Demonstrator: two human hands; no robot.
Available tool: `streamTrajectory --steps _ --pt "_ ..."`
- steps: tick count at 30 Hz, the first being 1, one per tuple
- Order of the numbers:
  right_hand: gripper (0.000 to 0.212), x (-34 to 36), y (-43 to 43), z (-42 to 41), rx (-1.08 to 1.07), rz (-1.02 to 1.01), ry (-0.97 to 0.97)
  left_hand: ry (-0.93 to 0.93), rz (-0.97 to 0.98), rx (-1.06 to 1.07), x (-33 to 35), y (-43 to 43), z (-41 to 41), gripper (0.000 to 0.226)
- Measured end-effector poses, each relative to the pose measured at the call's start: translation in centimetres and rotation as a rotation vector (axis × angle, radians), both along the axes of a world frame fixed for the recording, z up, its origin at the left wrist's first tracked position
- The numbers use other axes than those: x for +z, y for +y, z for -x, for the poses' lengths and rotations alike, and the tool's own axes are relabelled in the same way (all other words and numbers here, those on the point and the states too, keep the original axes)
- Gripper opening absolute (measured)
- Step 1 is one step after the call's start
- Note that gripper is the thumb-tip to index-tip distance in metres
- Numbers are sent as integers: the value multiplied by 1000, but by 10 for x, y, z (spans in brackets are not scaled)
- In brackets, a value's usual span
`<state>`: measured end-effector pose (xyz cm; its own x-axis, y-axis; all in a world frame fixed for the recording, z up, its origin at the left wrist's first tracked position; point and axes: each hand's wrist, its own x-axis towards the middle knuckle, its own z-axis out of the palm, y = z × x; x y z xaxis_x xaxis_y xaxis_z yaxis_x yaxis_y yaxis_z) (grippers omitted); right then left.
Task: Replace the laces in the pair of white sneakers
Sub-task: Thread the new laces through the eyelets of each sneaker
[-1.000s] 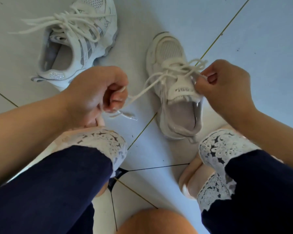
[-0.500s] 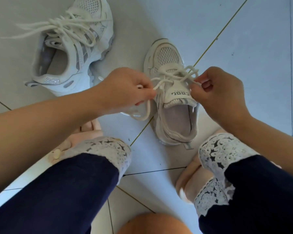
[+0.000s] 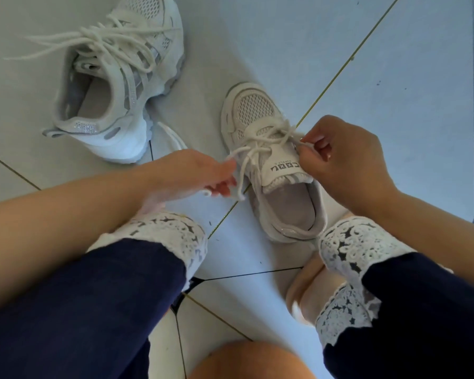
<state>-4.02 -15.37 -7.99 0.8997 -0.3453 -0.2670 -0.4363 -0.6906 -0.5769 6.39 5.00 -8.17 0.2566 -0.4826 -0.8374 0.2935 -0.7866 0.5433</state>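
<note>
1. The near sneaker is stood on the floor between the knees, toe pointed away. Its heel edge is just beside the right cuff.
2. Its lace is threaded loosely across the upper eyelets, and one loose strand is hung over the sneaker's left edge.
3. A lace strand is pinched by the left hand just beside that left edge, with the fingers curled. The hand is blurred, so the exact grip cannot be told.
4. The other lace end is pinched between thumb and forefinger of the right hand, which is held against the tongue's right corner.
5. The far sneaker is set at upper left, well apart from the near one. It is fully laced, and its lace ends are spread leftward over the floor.
6. A strip of open floor is seen between the two sneakers. A wider stretch is seen beyond the near toe and to the right of the right hand.
7. A yellowish grout line is run diagonally under the near sneaker.
8. Room on the person's side is narrowed by both knees, which are clad in dark trousers with white lace cuffs.
</note>
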Motion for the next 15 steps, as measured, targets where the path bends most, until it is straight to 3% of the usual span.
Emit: streamTrajectory --steps 2,4,7,10,12,15 --pt "11 1 2 1 24 1 3 180 -27 310 -7 -10 1 45" --pt "11 1 2 2 30 -4 1 295 1 608 -9 -19 -5 36" --pt "11 2 2 2 30 -16 7 310 108 883 -3 -28 -22 21" --pt "11 2 2 1 37 -16 24 320 248 1093 10 -34 -37 24" --pt "11 3 -1 -1 46 -42 51 246 303 1027 18 -37 -39 26" --pt "12 10 -4 -6 34 -132 90 80 331 574 31 -43 -25 22"
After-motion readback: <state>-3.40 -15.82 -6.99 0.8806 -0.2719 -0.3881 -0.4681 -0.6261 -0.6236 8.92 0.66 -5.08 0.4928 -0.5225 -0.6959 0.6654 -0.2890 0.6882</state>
